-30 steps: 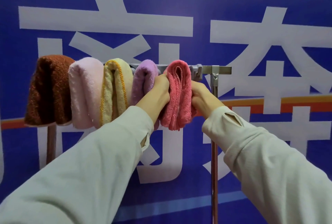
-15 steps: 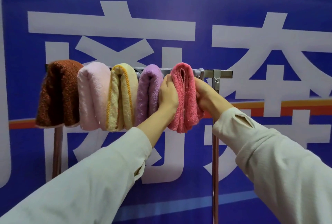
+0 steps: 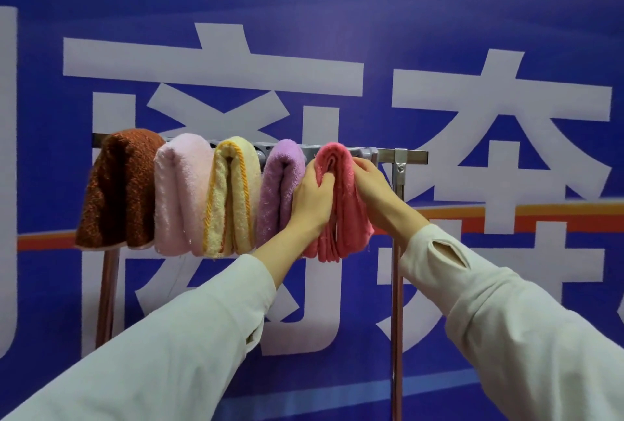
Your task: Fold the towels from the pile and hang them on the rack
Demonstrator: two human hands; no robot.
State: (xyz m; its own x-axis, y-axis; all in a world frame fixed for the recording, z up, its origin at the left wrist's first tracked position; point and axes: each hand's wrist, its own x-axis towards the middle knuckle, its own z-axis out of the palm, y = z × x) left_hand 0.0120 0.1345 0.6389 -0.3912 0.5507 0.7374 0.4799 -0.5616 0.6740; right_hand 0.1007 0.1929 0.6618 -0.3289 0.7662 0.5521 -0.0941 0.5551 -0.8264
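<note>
A folded red towel point(image 3: 347, 218) hangs over the metal rack bar point(image 3: 410, 156), the rightmost of the towels on it. My left hand point(image 3: 312, 199) grips its left side, thumb curled into the fold. From the right, my right hand point(image 3: 371, 186) holds the other side, fingers on the cloth near the top. Left of it hang a purple towel point(image 3: 278, 191), a yellow towel point(image 3: 229, 198), a pale pink towel point(image 3: 180, 191) and a brown towel point(image 3: 118, 187), all folded over the bar.
The rack stands on two upright poles, one at the right point(image 3: 397, 302) and one at the left point(image 3: 106, 295). A short bare stretch of bar lies right of the red towel. A blue banner point(image 3: 337, 15) with large white characters fills the background.
Both hands have slid a little down the red towel's sides while squeezing it. The view has shifted, so the rack sits lower and further right in frame.
</note>
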